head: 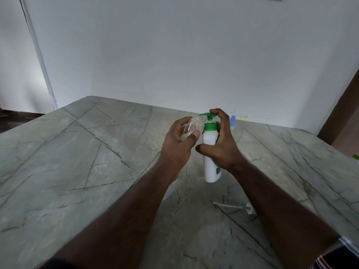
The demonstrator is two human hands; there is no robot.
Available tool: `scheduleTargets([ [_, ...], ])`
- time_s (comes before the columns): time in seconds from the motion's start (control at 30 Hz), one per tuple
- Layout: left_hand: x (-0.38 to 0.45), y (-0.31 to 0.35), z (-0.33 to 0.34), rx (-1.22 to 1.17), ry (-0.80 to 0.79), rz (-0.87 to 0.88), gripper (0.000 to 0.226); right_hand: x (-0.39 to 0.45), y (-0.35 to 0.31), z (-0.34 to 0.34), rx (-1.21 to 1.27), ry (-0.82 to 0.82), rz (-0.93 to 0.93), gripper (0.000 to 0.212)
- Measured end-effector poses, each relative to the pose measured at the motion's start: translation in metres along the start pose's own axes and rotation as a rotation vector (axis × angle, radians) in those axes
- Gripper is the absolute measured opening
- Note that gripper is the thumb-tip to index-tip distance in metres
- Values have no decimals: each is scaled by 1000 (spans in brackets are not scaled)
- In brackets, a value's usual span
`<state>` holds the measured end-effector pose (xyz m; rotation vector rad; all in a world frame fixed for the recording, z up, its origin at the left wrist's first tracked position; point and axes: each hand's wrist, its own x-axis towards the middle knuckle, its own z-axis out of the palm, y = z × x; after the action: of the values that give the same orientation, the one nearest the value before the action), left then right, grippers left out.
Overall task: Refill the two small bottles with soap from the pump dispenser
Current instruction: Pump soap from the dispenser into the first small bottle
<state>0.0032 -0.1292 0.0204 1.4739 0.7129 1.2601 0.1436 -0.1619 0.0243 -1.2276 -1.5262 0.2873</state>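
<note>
Clear, glossy plastic for the small bottle [191, 126]. Opaque white plastic, smooth with a soft sheen, for the pump dispenser [210, 152], topped in green plastic. Grey-green veined stone, polished, across the table [81, 162]. Matt painted wall [174, 55].

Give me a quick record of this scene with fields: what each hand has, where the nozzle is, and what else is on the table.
left hand: holds clear small bottle, tilted, mouth toward the nozzle
right hand: grips pump dispenser, finger on green pump head
nozzle: at the bottle's mouth
table: white pump tube with cap near the right forearm; blue-capped item behind the right hand, blurred
</note>
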Motion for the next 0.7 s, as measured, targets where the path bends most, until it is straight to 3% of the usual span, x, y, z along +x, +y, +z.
scheduleTargets([
  [0.17,2,0,1,-5,12,-14,45,0,-1,1,32,-32,-4,108],
  [0.7,1,0,-1,38,2,4,43,1,1,0,36,-8,-11,98],
])
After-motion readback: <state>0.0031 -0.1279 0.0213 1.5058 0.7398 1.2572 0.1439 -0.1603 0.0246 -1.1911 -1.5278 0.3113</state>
